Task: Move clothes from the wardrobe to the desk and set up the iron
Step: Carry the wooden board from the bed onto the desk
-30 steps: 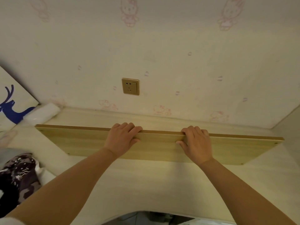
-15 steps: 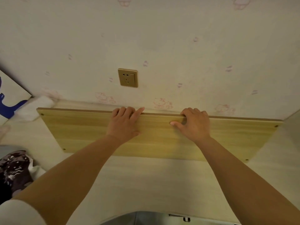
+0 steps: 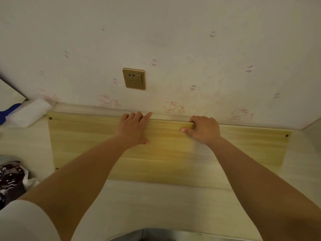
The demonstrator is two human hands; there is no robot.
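A white sleeve is showing at the near left, with dark patterned clothes lying at the desk's left edge. A board is lying on the desk near the wall. The left hand is resting flat on it, fingers straight and slightly spread at its far edge. The right hand is gripping that far edge, fingers curled over, thumb on top. A white roll is sitting far left; a socket is sitting on the wall above.
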